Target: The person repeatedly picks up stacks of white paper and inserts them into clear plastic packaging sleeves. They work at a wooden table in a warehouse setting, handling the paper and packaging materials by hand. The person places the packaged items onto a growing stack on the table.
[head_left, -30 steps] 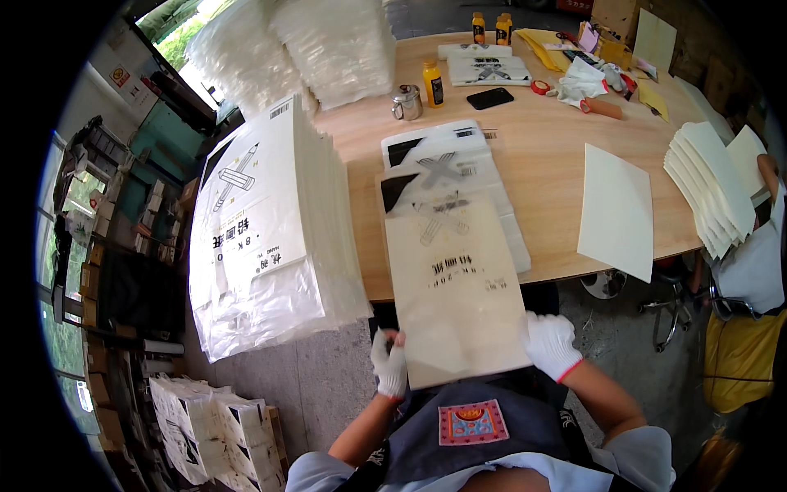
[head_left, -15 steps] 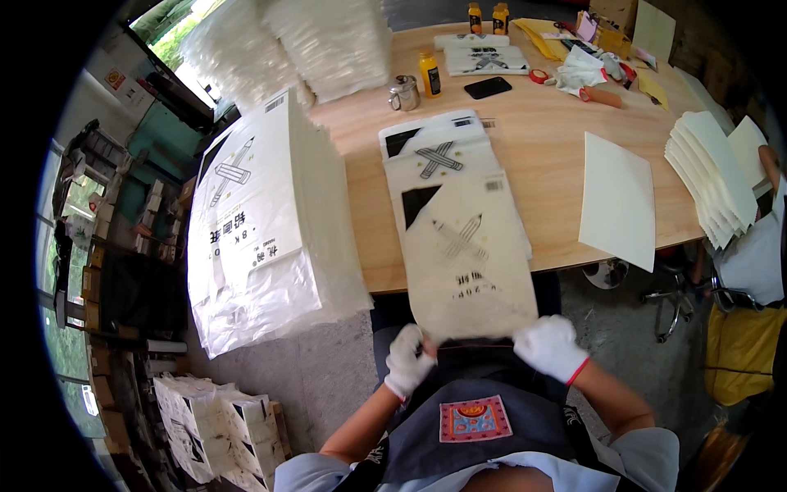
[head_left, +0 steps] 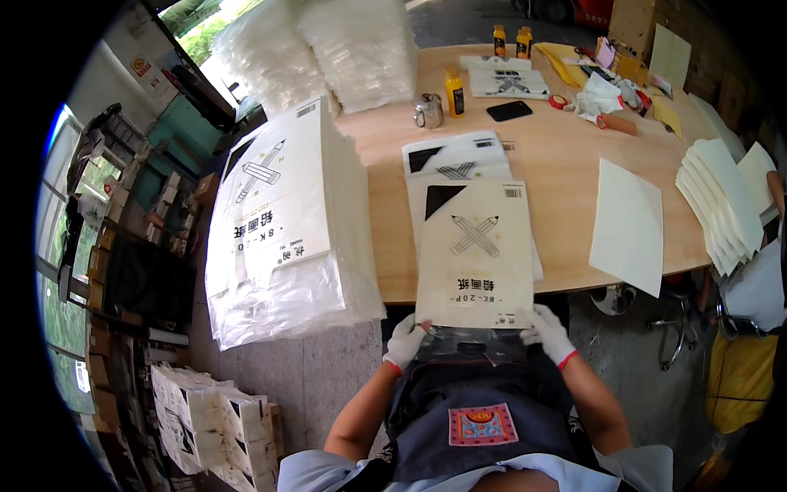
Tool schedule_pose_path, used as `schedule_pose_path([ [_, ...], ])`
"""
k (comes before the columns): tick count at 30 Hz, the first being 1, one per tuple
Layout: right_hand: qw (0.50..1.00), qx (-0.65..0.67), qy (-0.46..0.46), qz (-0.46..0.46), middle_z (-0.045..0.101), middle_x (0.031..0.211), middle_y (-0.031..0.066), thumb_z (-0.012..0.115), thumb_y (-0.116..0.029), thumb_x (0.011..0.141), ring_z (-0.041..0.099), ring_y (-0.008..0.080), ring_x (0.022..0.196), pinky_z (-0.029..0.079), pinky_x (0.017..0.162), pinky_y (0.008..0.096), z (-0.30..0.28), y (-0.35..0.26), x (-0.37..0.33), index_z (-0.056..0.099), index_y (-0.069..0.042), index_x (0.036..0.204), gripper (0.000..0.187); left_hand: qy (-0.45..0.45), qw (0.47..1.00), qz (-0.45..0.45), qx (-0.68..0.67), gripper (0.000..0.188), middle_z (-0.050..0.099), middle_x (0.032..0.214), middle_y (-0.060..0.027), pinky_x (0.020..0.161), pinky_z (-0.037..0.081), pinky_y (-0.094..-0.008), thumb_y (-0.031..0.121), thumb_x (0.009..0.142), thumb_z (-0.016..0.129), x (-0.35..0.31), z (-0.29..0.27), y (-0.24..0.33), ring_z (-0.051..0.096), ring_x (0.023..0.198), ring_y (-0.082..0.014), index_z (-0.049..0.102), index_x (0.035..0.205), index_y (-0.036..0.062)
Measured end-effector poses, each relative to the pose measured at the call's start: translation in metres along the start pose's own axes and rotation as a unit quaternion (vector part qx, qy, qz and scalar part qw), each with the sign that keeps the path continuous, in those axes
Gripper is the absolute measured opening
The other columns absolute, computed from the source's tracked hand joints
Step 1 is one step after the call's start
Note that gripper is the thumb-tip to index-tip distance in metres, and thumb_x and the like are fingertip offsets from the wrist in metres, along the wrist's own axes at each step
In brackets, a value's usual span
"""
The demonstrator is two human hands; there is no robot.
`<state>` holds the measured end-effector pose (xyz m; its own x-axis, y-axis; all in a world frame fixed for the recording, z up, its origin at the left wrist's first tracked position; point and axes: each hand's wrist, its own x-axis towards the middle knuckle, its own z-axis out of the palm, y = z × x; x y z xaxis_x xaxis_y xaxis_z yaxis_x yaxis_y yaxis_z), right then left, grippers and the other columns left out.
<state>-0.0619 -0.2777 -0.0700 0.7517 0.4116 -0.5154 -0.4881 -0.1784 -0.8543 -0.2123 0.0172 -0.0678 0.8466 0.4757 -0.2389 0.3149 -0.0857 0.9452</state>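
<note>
White-gloved, pinching with left grip and right grip the near end of a see-through bag with cream paper inside.

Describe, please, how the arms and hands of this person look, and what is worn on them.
The left hand and the right hand wear white fabric gloves with red edging at the wrist. At least one left fingertip appears uncovered. The forearms are bare below pale blue short sleeves.
</note>
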Motion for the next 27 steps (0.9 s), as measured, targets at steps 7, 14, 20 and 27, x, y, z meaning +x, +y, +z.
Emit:
schedule_pose_path([
  [7, 0.921, 0.31, -0.237, -0.017, 0.056, 0.121, 0.0091, 0.048, -0.019, 0.097, 0.056, 0.0187, 0.108, 0.047, 0.087, 0.0317, 0.113, -0.027, 0.003, 0.043, -0.001, 0.131, 0.039, 0.023, 0.862, 0.423, 0.28, 0.015, 0.05, 0.067, -0.0095, 0.053, 0.043, -0.0381, 0.01, 0.078, 0.065, -0.054, -0.039, 0.219, 0.052, 0.057, -0.0282, 0.051, 0.073, 0.0067],
  [14, 0.915, 0.016, -0.316, -0.25, 0.063, 0.105, 0.0094, 0.051, -0.027, 0.095, 0.061, 0.0205, 0.092, 0.049, 0.076, 0.0345, 0.208, -0.221, 0.011, 0.057, 0.001, 0.112, 0.033, 0.591, 0.731, 0.312, -0.138, 0.036, 0.057, 0.101, -0.0078, 0.082, 0.048, -0.0231, 0.008, 0.094, 0.052, -0.056, -0.173, 0.252, 0.057, 0.081, -0.0128, 0.047, 0.128, -0.0016],
  [20, 0.862, -0.34, -0.146, -0.345, 0.064, 0.073, 0.017, 0.061, -0.05, 0.082, 0.063, 0.032, 0.066, 0.049, 0.066, 0.0399, 0.271, -0.262, -0.001, 0.055, 0.003, 0.09, 0.054, 0.47, 0.838, 0.275, 0.046, 0.018, 0.055, 0.088, -0.0031, 0.077, 0.042, -0.0221, 0.015, 0.097, 0.049, -0.027, -0.286, 0.146, 0.051, 0.083, -0.0091, 0.057, 0.104, 0.001],
  [27, 0.811, -0.44, -0.235, -0.304, 0.066, 0.09, 0.0173, 0.058, -0.054, 0.081, 0.062, 0.0362, 0.086, 0.047, 0.077, 0.0453, 0.228, -0.139, -0.009, 0.058, -0.007, 0.104, 0.053, 0.475, 0.873, 0.085, -0.069, 0.044, 0.054, 0.127, -0.0175, 0.096, 0.04, -0.0373, 0.014, 0.091, 0.057, -0.013, -0.144, -0.001, 0.051, 0.115, -0.023, 0.047, 0.13, -0.0049],
])
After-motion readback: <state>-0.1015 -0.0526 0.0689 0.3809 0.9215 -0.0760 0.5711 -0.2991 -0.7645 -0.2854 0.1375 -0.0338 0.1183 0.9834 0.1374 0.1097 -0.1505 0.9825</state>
